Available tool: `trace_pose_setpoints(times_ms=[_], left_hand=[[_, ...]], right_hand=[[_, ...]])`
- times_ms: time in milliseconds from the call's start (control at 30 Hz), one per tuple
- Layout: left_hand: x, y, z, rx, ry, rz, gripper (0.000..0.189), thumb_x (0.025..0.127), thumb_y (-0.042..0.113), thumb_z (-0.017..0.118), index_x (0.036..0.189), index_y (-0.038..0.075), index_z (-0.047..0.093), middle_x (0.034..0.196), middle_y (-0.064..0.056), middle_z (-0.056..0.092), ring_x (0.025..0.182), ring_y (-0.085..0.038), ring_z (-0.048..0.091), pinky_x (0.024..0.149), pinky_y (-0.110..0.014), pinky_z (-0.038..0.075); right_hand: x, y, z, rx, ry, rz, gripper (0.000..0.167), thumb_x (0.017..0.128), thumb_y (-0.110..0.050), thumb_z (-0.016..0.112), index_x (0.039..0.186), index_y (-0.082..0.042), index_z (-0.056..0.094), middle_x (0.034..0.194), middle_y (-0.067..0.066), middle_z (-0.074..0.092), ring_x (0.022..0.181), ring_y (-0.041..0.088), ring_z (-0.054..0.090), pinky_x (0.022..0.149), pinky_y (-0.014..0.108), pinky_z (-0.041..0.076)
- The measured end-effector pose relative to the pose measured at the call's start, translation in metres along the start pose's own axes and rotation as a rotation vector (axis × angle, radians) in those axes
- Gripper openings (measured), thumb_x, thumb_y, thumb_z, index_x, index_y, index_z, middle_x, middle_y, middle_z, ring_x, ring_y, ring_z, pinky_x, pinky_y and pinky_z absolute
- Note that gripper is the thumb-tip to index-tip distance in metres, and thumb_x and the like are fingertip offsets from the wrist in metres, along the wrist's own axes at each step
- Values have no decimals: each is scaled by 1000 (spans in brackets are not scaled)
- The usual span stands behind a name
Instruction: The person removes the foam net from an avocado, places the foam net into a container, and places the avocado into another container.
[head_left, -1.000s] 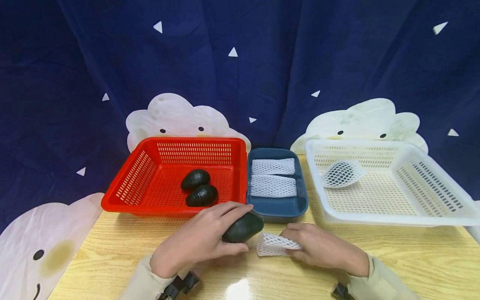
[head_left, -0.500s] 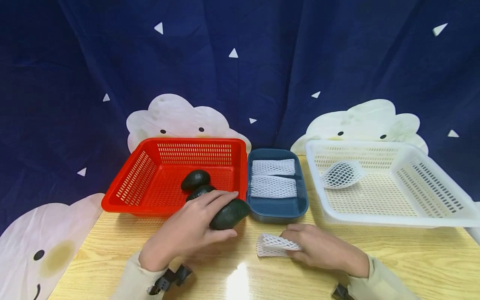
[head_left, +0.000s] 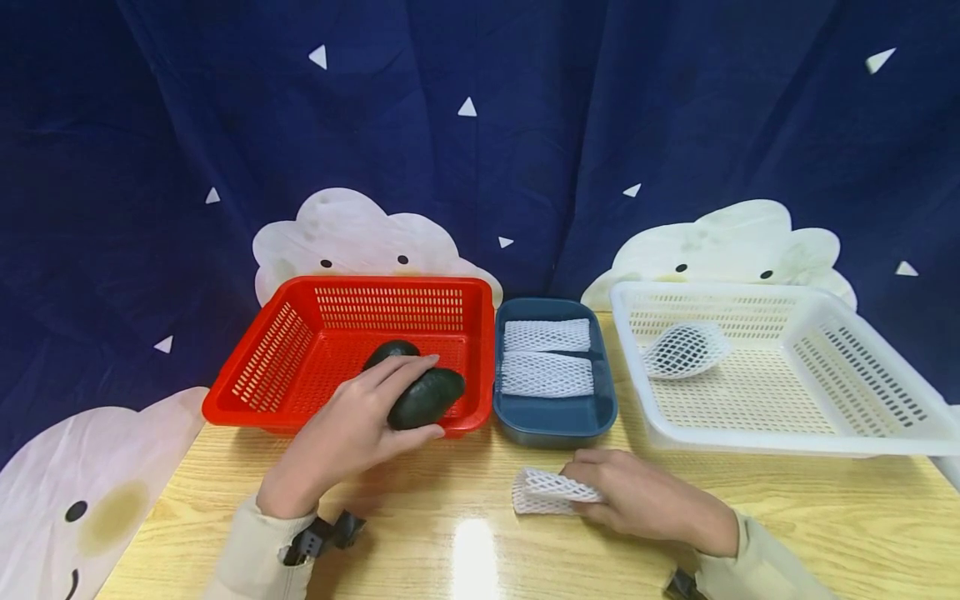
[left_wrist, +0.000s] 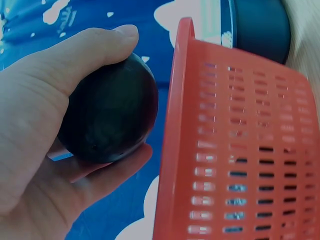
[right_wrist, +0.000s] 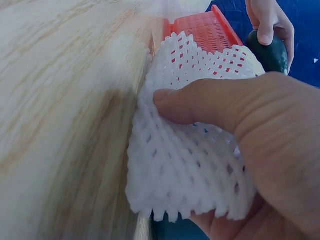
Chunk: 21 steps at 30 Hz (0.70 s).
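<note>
A dark green avocado (head_left: 427, 398) is gripped between the thumb and fingers of my left hand (head_left: 348, 425), above the near rim of the red basket (head_left: 300, 415). In the left wrist view the avocado (left_wrist: 112, 110) is beside the basket's slotted wall (left_wrist: 240, 150). Behind the hand another avocado (head_left: 390, 350) shows partly inside the basket; a further one seen earlier is hidden. My right hand (head_left: 637, 504) pinches a white foam net sleeve (head_left: 547, 492) low over the table. In the right wrist view the thumb presses on the net sleeve (right_wrist: 185, 165), whose end gapes.
A blue bin (head_left: 555, 423) holds two flat foam net sleeves (head_left: 547, 372) between the baskets. On the right, a white basket (head_left: 780, 437) contains a net-wrapped avocado (head_left: 684, 350). A dark blue curtain (head_left: 525, 150) hangs behind the wooden table (head_left: 420, 533).
My left hand has carried the avocado left and away from me, from near the net sleeve to over the red basket's rim. The right hand and its sleeve have stayed put.
</note>
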<state>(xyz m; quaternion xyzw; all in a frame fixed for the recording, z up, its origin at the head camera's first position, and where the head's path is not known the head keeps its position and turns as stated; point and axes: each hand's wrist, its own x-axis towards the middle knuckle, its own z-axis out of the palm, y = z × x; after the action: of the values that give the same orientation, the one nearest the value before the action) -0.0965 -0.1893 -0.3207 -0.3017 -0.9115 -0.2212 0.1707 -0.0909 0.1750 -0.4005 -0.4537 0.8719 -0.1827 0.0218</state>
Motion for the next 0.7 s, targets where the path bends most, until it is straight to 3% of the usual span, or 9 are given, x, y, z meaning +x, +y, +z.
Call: trace_pose_setpoints(times_ms=[300, 700], left_hand=[[-1, -17, -2, 8, 38, -31, 78, 78, 40, 90, 145, 14, 57, 134, -10, 66, 109, -28, 71, 90, -45, 63], [-6, -35, -9, 34, 82, -125, 78, 79, 37, 90, 146, 14, 57, 132, -12, 66, 105, -33, 71, 84, -49, 64]], right_hand=[[1, 1, 0, -7, -9, 10, 19, 88, -19, 78, 105, -23, 70, 96, -16, 63, 85, -6, 56, 74, 20, 55], [0, 1, 1, -1, -11, 12, 19, 88, -19, 77, 105, -24, 69, 96, -17, 63, 85, -6, 56, 74, 20, 55]])
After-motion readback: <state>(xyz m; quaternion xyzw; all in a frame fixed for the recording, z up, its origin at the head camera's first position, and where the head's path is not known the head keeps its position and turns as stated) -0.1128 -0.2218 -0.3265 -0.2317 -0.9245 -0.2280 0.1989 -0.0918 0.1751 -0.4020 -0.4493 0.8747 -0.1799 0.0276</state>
